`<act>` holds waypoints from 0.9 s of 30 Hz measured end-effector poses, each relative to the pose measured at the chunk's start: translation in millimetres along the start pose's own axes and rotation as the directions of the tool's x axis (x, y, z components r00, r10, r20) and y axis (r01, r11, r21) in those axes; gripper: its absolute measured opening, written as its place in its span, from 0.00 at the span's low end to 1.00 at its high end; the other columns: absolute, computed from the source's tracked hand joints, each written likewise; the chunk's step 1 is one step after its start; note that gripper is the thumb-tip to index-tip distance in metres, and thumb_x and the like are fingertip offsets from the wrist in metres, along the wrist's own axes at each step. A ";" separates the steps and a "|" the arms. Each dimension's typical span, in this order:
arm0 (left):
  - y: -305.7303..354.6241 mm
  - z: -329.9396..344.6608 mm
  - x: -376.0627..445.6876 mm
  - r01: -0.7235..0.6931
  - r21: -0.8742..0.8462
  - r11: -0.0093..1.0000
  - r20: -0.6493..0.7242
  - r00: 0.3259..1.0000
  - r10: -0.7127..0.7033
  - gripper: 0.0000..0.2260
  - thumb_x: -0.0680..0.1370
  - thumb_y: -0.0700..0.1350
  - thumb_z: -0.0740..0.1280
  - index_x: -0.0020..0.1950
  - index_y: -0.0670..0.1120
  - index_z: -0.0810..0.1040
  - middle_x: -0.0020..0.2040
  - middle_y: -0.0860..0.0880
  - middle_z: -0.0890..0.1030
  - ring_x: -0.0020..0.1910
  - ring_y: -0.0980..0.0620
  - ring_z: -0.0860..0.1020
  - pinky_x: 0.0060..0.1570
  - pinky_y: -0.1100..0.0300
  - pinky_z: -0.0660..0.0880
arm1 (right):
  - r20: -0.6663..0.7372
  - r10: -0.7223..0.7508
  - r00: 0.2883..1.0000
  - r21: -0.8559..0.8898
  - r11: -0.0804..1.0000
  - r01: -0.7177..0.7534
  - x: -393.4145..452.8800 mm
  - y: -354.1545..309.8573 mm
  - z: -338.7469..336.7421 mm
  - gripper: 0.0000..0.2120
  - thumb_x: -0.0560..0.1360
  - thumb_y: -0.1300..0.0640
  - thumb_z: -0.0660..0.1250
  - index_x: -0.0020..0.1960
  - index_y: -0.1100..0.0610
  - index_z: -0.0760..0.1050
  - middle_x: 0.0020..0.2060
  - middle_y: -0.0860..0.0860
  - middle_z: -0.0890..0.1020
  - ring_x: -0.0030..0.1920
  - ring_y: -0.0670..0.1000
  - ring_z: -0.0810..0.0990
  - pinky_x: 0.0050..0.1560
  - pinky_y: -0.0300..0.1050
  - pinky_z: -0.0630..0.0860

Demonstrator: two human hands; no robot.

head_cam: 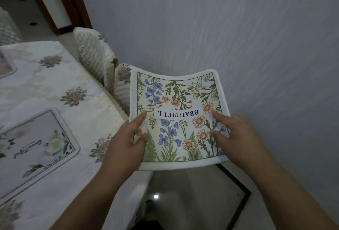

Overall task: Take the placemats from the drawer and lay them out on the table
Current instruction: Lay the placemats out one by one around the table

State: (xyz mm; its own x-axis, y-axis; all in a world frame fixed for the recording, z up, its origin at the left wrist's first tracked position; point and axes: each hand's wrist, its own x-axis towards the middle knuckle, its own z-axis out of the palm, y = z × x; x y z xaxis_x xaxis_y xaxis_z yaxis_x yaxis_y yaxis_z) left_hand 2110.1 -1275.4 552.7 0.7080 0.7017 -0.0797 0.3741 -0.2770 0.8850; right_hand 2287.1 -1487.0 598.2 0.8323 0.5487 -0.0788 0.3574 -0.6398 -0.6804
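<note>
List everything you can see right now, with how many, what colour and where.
Floral placemat: one, white with blue and orange flowers, held in the air beside the table.
Placemats on table: two, pale; one near the front, one at the left edge, partly cut off.
Tablecloth: one, white with flower motifs, over the table.
Chairs: two, pale covers, along the table's far side.
Wall: grey.
Left hand: holds the mat's left edge.
Right hand: holds its right edge.
</note>
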 end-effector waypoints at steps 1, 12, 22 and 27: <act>3.2 1.6 10.6 0.000 -0.008 1.000 -0.004 1.000 0.000 0.24 0.81 0.45 0.67 0.74 0.64 0.69 0.61 0.65 0.74 0.63 0.60 0.74 0.64 0.54 0.75 | 0.001 -0.011 1.000 -0.002 1.000 0.011 11.8 -0.6 -2.2 0.27 0.77 0.56 0.71 0.73 0.44 0.69 0.53 0.43 0.74 0.47 0.36 0.76 0.41 0.23 0.72; 26.1 30.7 73.0 0.166 -0.004 0.986 -0.266 0.950 -0.161 0.24 0.81 0.45 0.67 0.74 0.64 0.70 0.62 0.63 0.74 0.62 0.59 0.75 0.64 0.49 0.76 | 0.230 -0.212 0.950 0.090 0.976 0.196 157.7 3.6 -4.2 0.26 0.78 0.55 0.69 0.73 0.43 0.69 0.56 0.43 0.75 0.50 0.41 0.79 0.50 0.41 0.81; 39.9 59.2 50.3 0.347 -0.134 0.928 -0.641 0.684 -0.348 0.24 0.80 0.43 0.68 0.73 0.64 0.71 0.60 0.69 0.73 0.59 0.67 0.73 0.59 0.60 0.73 | 0.538 -0.487 0.688 0.235 0.870 0.433 258.4 -37.2 24.6 0.24 0.79 0.57 0.64 0.72 0.41 0.69 0.55 0.39 0.75 0.49 0.38 0.79 0.39 0.27 0.75; 18.8 50.8 37.7 0.400 -0.231 0.887 -0.745 0.513 -0.425 0.25 0.80 0.43 0.69 0.73 0.64 0.72 0.63 0.59 0.76 0.60 0.61 0.76 0.61 0.54 0.75 | 0.630 -0.580 0.516 0.250 0.781 0.572 274.1 -75.3 70.3 0.26 0.79 0.58 0.63 0.73 0.37 0.66 0.57 0.40 0.73 0.49 0.35 0.75 0.40 0.25 0.73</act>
State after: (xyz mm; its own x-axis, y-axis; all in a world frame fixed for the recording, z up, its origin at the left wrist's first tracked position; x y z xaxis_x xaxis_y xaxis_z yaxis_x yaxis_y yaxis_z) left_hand 2174.3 -1287.5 543.1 -0.2421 0.9673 -0.0755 0.4765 0.1864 0.8592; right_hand 2458.6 -1250.5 576.6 -0.0445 0.9934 -0.1053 0.6494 -0.0513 -0.7587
